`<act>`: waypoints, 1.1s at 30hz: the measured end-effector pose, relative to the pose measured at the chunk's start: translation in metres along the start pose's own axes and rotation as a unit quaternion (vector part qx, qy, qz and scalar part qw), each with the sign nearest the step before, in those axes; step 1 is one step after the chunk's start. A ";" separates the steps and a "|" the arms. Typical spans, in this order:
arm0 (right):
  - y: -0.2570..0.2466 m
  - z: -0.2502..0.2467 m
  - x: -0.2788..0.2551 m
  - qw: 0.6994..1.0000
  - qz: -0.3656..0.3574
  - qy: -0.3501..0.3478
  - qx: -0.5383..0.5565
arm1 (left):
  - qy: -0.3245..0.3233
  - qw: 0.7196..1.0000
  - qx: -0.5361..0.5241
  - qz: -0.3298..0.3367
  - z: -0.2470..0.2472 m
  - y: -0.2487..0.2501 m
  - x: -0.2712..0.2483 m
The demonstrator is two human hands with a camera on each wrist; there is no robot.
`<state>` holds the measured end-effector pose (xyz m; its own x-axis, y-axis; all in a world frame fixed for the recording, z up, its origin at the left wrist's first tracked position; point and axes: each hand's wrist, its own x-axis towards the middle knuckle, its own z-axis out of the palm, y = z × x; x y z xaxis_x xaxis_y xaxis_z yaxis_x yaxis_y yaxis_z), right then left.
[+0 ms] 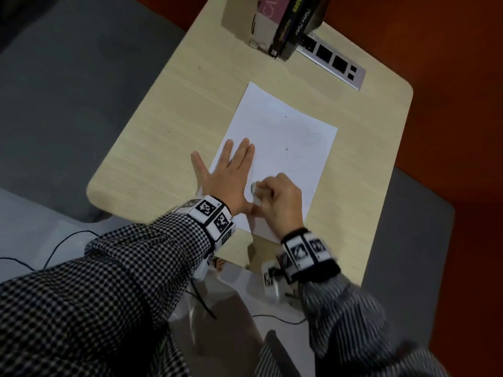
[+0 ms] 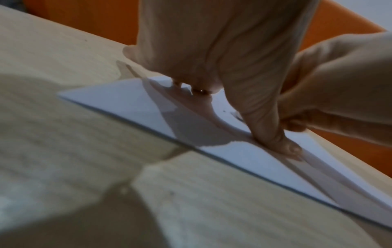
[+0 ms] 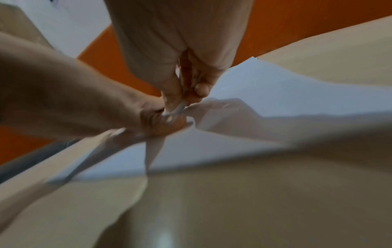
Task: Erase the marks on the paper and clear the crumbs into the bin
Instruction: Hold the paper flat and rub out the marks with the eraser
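Two hands work one sheet of paper (image 1: 275,148) on a pale wooden table (image 1: 168,110). The left hand (image 1: 226,178) lies flat with fingers straight and spread, pinning the sheet's near left edge. The right hand (image 1: 280,202), just beside it and touching at the thumb side, curls its fingers round a small pale eraser (image 1: 254,189) pressed to the paper; the right wrist view is blurred, consistent with rubbing.

Faint pencil marks (image 1: 298,163), heart-like outlines, sit beyond the right hand, toward the sheet's far right corner, with a second outline farther off. The paper's long axis runs away from the person, angled to the right. Judging from this, the right hand is the nearer one to the remaining marks and would need to travel forward along that axis, while the left hand holds the sheet against sliding.

A few dark specks, possibly crumbs, dot the paper ahead of the fingers. No bin is in view, so clearing appears not yet begun. Books (image 1: 288,20) and a socket strip (image 1: 332,62) stand well beyond both hands.
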<state>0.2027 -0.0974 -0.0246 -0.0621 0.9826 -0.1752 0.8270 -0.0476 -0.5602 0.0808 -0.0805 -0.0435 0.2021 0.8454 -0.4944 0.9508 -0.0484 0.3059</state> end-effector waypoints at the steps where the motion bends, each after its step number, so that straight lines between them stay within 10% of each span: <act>1: -0.001 -0.001 0.015 1.000 0.004 0.011 0.002 | -0.002 1.000 0.004 0.004 0.000 0.000 0.000; 28: -0.002 0.006 -0.012 1.000 -0.010 0.008 -0.004 | 0.011 1.000 0.000 0.003 0.002 -0.002 0.000; 33: -0.009 0.001 0.051 1.000 0.012 0.006 -0.003 | 0.000 1.000 0.012 0.008 0.000 -0.001 0.000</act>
<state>0.1912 -0.0473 -0.0294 -0.0357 0.9832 -0.1790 0.8316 -0.0701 -0.5509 0.0794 -0.0810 -0.0442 0.2179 0.8438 -0.4904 0.9529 -0.0754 0.2936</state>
